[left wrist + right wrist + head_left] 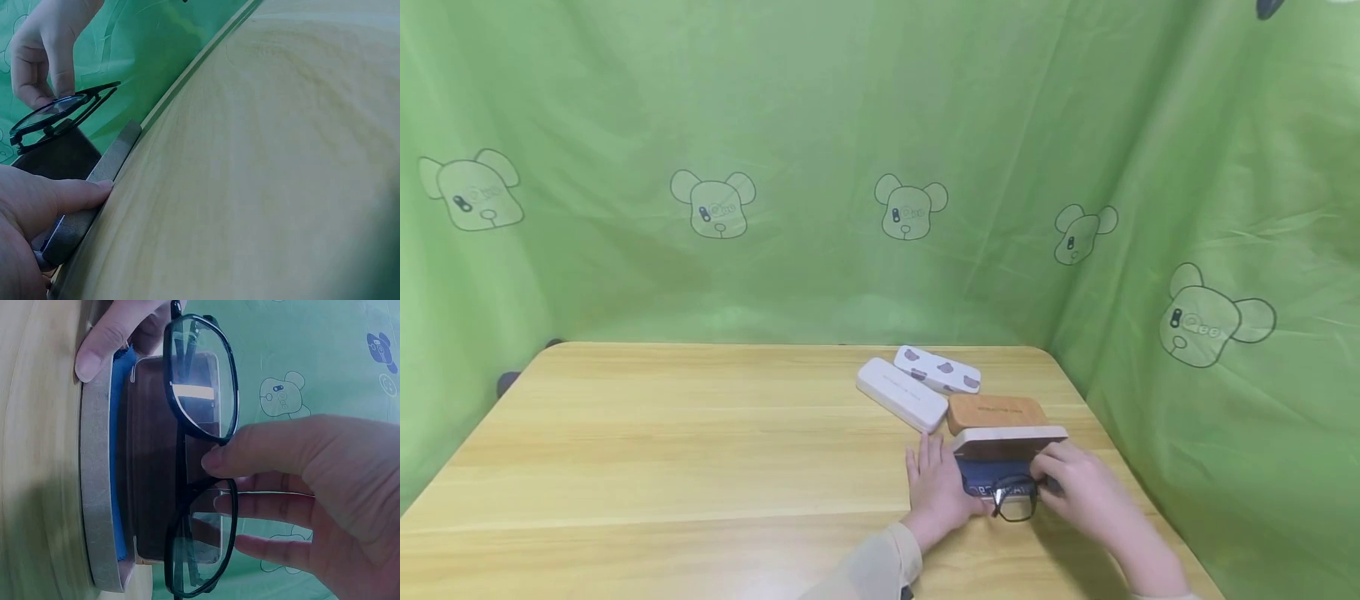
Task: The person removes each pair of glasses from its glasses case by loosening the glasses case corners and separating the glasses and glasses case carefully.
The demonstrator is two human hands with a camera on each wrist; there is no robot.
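My right hand (1086, 492) pinches a pair of black-framed eyeglasses (194, 394) at the bridge, thumb on one side and fingers on the other. The temples look folded behind the lenses. Just beyond the glasses lies an opened glasses case (97, 487), its lid (1011, 432) raised at the back and brown inside. A dark blue cloth (985, 475) with pale lettering lines the case. At the case's left end, my left hand (942, 490) grips it, the thumb pressed to the front wall in the left wrist view.
Behind the opened case sits a tan-orange glasses case (996, 411). A plain white case (902, 393) and a white one with brown bear prints (936, 367) lie farther back, both closed. Green curtains (812, 125) surround the wooden table (662, 442) behind and at the sides.
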